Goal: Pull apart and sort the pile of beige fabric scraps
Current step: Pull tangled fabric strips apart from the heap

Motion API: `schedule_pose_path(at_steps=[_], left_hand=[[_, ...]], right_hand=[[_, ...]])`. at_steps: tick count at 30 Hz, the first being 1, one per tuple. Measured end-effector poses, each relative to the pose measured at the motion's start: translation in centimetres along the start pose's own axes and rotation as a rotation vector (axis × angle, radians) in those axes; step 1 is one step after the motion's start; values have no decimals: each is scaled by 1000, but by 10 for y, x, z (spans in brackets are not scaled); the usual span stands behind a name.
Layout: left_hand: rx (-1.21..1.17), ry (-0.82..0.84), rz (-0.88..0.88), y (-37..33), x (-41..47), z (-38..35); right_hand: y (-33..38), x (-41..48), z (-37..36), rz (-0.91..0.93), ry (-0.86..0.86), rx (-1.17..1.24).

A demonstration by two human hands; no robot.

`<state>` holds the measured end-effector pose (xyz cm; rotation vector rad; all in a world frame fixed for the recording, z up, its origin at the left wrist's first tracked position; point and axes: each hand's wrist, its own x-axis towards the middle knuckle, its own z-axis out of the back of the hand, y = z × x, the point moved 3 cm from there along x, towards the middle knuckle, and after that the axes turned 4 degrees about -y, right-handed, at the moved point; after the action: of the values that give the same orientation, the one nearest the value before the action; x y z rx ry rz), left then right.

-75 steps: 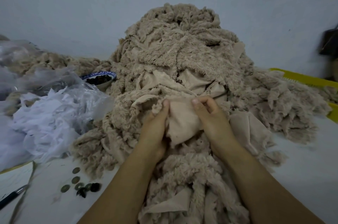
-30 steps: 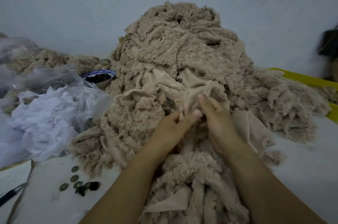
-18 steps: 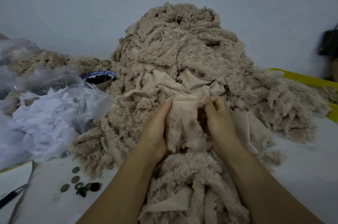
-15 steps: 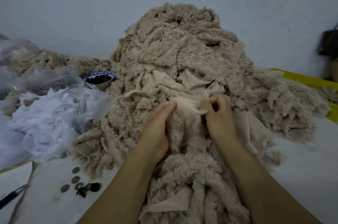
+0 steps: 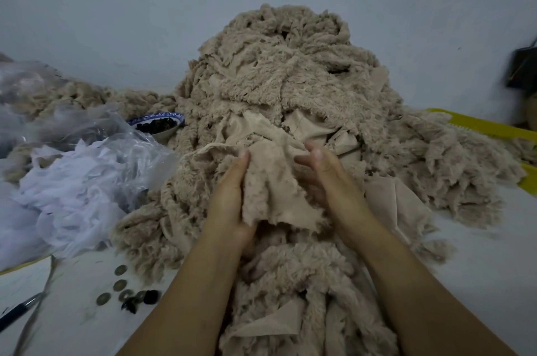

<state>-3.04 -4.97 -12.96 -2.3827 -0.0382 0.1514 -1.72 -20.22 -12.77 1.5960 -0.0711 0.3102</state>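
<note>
Against front of pile (image 5: 290, 79), holding up one scrap (image 5: 276, 196) with left hand (image 5: 229, 201), clasped on its edge, probably to free it from the tangle; right hand (image 5: 328, 181) opposite, pinching or only touching, cannot tell.

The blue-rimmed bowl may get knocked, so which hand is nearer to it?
Left. The left hand holds a scrap to the right of the bowl and closer to the person; the right hand lies farther right, on the other side of that scrap.
</note>
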Motion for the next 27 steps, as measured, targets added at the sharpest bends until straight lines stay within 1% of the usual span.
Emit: schedule_pose_path(at_steps=[2, 5, 7, 10, 12, 13, 14, 15, 17, 20, 23, 25, 27], left_hand=[[-118, -5, 36, -5, 4, 6], [-188, -30, 38, -7, 7, 11], [-204, -48, 24, -7, 7, 12], [-187, -63, 13, -7, 7, 10], [-171, -73, 14, -6, 6, 8], [-167, -75, 10, -5, 6, 7], [-164, -77, -3, -5, 5, 6], [-163, -79, -24, -5, 6, 6], [-153, -102, -70, -5, 7, 8], [-118, -165, -106, -6, 6, 9], [-70, -213, -130, -4, 6, 10], [-17, -211, -133, -3, 5, 9], [23, -182, -129, -2, 3, 7]], right_hand=[[-1, -2, -3, -19, 42, -52], [0, -5, -5, -21, 77, -145], [2, -8, -10, 8, 119, -223], [1, -10, -19, 44, 180, -421], [-4, -8, -24, 84, 182, -585], [-5, -7, -26, 140, 169, -651], [-5, -6, -26, 188, 136, -667], [-5, -4, -24, 209, 82, -637], [-7, -2, -14, 142, -23, -480], [-9, -2, -10, -109, -75, -101], [-8, -1, -10, -284, -132, 198], [-10, -1, -9, -330, -156, 271], [-13, -1, -9, -265, -96, 216]])
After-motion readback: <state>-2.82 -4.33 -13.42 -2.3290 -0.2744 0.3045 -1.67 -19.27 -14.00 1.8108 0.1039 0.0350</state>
